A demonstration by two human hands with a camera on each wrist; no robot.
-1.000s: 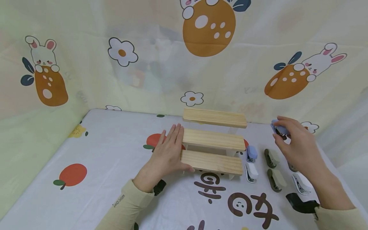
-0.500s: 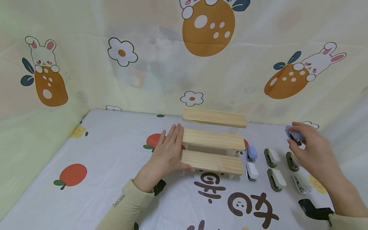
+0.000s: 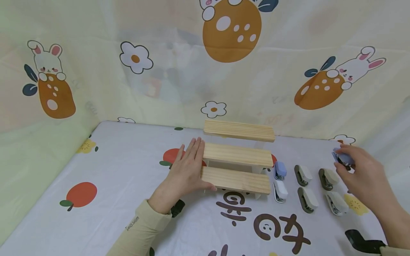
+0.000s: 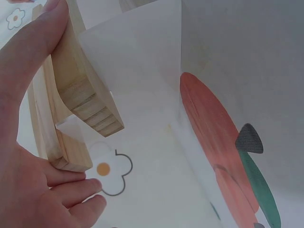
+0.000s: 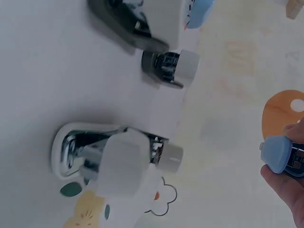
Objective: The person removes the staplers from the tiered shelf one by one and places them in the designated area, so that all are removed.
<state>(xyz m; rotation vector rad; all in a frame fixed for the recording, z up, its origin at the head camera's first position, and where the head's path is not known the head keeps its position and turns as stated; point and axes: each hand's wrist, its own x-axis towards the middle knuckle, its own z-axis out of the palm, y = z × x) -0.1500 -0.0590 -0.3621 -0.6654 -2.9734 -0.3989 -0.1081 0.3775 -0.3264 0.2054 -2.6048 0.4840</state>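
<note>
A three-step display shelf has pale wooden boards (image 3: 237,155) on whitish translucent supports (image 4: 137,61). My left hand (image 3: 184,172) rests along its left end, fingers straight and thumb over the lowest board (image 3: 238,181). In the left wrist view, the same hand (image 4: 28,156) touches the board ends. At the right, my right hand (image 3: 365,179) pinches a light blue stapler (image 3: 345,159) between thumb and fingers, above the table. The right wrist view shows this stapler (image 5: 276,153) at its right edge. A second blue stapler (image 3: 280,170) stands beside the shelf, behind a white one (image 3: 280,191).
Right of these, several pale staplers with grey or white bases stand in pairs, among them a near-right one (image 3: 337,203) and a farther one (image 3: 328,179). A patterned cloth (image 3: 121,199) covers the table. A printed curtain (image 3: 173,85) hangs close behind the shelf.
My right hand has moved right and slightly down with the blue stapler, away from the shelf, uncovering the staplers at the right. The left hand and shelf have stayed put.
</note>
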